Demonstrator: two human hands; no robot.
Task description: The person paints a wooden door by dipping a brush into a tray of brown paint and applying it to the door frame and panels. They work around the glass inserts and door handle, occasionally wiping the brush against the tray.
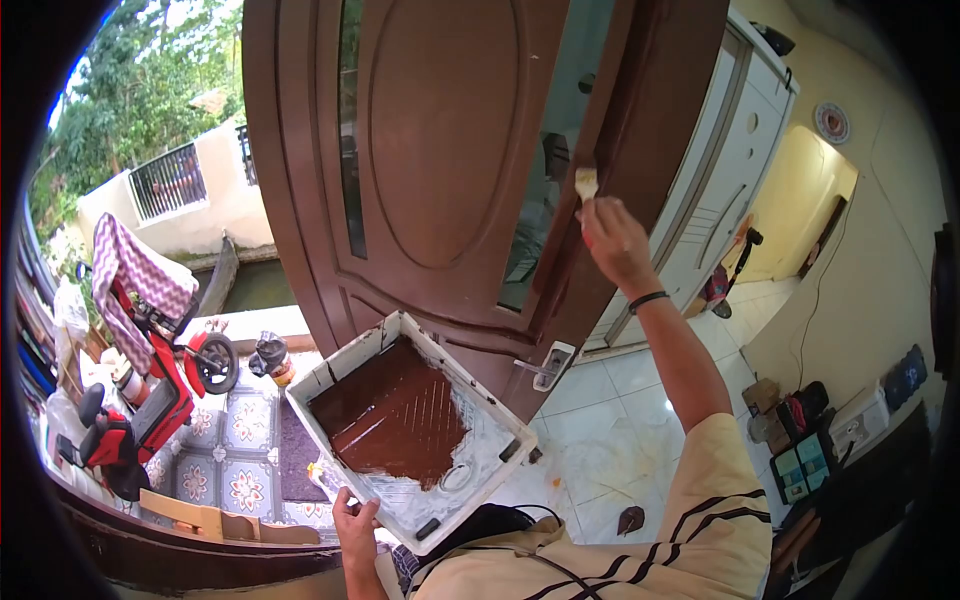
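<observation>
My right hand [615,240] is closed around a paintbrush [586,182], its bristles against the brown door [445,130] beside the narrow glass strip [545,190] on the right. Low at the front, my left hand [357,515] grips the near left edge of a white paint tray [505,480]. Reddish-brown paint [395,415] covers much of the tray's ribbed floor, and smears mark its rim. Below the brush, near the door's lower right, is a silver door handle [547,367].
A red scooter [160,390] with a patterned cloth stands outside on the left, near a wooden piece [230,525]. Behind the door is a white cabinet [715,150]. Boxes and devices [800,440] lie by the right wall. A dark object [631,520] rests on the tiled floor.
</observation>
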